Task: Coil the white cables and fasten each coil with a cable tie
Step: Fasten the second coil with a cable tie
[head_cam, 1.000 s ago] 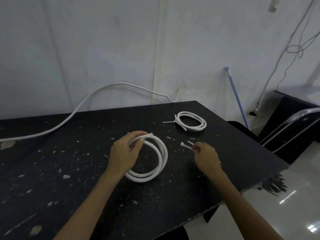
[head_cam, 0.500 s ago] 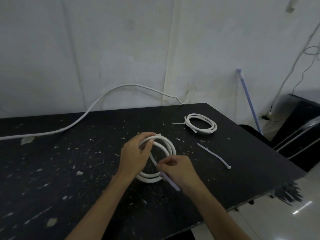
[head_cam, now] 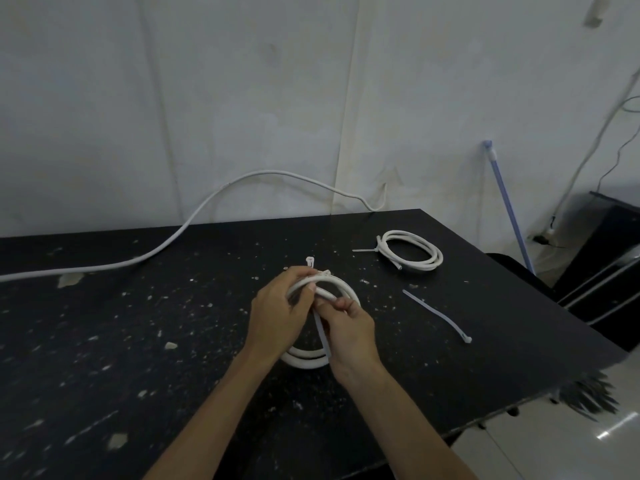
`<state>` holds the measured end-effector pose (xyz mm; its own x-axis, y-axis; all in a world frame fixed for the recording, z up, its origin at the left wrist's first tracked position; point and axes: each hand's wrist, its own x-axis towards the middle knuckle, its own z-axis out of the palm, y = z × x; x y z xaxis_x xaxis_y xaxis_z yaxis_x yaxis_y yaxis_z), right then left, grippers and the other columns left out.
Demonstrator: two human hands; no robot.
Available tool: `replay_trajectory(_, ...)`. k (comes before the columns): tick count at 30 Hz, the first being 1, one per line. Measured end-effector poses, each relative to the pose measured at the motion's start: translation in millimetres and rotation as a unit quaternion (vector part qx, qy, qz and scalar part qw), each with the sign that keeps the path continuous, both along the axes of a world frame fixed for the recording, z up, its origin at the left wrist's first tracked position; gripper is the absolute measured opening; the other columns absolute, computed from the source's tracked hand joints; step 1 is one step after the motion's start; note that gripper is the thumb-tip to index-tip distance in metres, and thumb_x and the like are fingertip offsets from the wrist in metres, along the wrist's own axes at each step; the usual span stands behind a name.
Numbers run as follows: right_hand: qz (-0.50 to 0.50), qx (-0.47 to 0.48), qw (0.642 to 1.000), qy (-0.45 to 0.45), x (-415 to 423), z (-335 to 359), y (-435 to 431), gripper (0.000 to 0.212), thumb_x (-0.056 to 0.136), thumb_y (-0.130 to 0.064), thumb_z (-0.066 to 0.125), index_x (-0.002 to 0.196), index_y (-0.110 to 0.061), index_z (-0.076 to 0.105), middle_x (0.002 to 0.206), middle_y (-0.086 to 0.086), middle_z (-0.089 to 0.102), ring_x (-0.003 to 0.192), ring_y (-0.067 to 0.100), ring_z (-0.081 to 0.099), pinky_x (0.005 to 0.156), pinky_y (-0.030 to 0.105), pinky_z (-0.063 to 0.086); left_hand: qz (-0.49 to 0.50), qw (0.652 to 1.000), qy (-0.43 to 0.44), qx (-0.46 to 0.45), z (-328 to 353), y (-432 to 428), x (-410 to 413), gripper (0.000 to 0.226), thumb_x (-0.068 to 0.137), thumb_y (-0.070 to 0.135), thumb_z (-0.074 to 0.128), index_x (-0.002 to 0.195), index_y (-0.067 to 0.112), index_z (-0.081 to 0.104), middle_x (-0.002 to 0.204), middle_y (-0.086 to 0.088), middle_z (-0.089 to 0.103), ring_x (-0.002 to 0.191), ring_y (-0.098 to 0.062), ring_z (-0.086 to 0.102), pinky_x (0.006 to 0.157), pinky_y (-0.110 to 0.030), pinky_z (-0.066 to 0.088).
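Fastening is judged to be in hand on the second coil [head_cam: 322,327], which lies on the black speckled surface [head_cam: 138,341] near its front middle. Its far side is pinched together by the left hand [head_cam: 280,313], fingers curled shut around the bunched turns. A cable tie [head_cam: 321,332] is held by the right hand [head_cam: 349,332], closed on the strap; the tie's head [head_cam: 309,261] is seen poking up just beyond the left fingers (whether the tail has entered the head cannot be told).

Handling, judged: the cable is light but springy, so the turns are expected to fan open if the pinch is released; hold is best kept where the turns overlap. The tie is thin, flexible and likely slippery.

A finished coil [head_cam: 410,250] with its tie sits toward the far right corner; a spare tie [head_cam: 436,315] lies between it and the front edge. A loose white cable [head_cam: 194,216] runs off the back left. Plain pale wall behind; a dark bench to the right; glossy floor.
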<state>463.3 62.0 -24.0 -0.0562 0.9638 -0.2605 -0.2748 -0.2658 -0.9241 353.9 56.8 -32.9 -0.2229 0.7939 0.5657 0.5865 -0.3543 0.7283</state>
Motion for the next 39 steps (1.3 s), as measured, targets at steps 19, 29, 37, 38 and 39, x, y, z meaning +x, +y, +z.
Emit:
replay_trajectory(19, -0.002, 0.005, 0.999, 0.036, -1, -4, 2, 0.022, 0.086, -0.004, 0.065, 0.071, -0.014, 0.053, 0.084, 0.013, 0.066, 0.081, 0.023, 0.062, 0.08, 0.035, 0.053, -0.031, 0.99, -0.093, -0.101, 2, 7, -9, 0.023, 0.088, 0.021, 0.061, 0.109, 0.031, 0.066, 0.092, 0.016, 0.07, 0.085, -0.001, 0.065, 0.079, -0.031, 0.056)
replay_trajectory(29, -0.042, 0.455, 0.82, -0.345, 26, -33, 7, 0.025, 0.079, 0.002, 0.068, 0.091, -0.018, 0.058, 0.089, -0.008, 0.061, 0.077, 0.007, 0.06, 0.067, 0.017, 0.049, -0.028, 0.987, -0.135, -0.086, 2, 4, -13, 0.023, 0.091, 0.015, 0.06, 0.107, 0.03, 0.064, 0.091, 0.017, 0.066, 0.086, 0.005, 0.062, 0.071, -0.008, 0.048)
replay_trajectory(37, 0.002, 0.658, 0.659, -0.364, 19, -40, 19, 0.013, 0.087, -0.009, 0.061, 0.093, -0.007, 0.072, 0.107, 0.0, 0.05, 0.092, 0.018, 0.057, 0.075, 0.031, 0.051, -0.007, 0.987, -0.138, -0.082, -1, 6, -14, 0.023, 0.09, 0.013, 0.06, 0.111, 0.022, 0.066, 0.095, 0.013, 0.068, 0.085, 0.006, 0.063, 0.073, -0.009, 0.049)
replay_trajectory(38, 0.002, 0.656, 0.665, -0.357, 20, -38, 21, 0.011, 0.087, -0.01, 0.062, 0.092, -0.009, 0.072, 0.11, 0.0, 0.049, 0.097, 0.018, 0.056, 0.079, 0.032, 0.05, -0.001, 0.987, -0.143, -0.079, -3, 6, -15, 0.023, 0.09, 0.012, 0.061, 0.111, 0.019, 0.067, 0.095, 0.012, 0.068, 0.085, 0.006, 0.063, 0.072, -0.008, 0.048)
replay_trajectory(39, 0.008, 0.656, 0.662, -0.363, 22, -36, 25, 0.01, 0.086, -0.01, 0.063, 0.091, -0.011, 0.072, 0.115, 0.001, 0.048, 0.102, 0.019, 0.054, 0.083, 0.035, 0.049, 0.005, 0.985, -0.152, -0.077, -4, 6, -17, 0.022, 0.089, 0.012, 0.062, 0.11, 0.017, 0.067, 0.095, 0.011, 0.068, 0.084, 0.006, 0.063, 0.071, -0.007, 0.047)
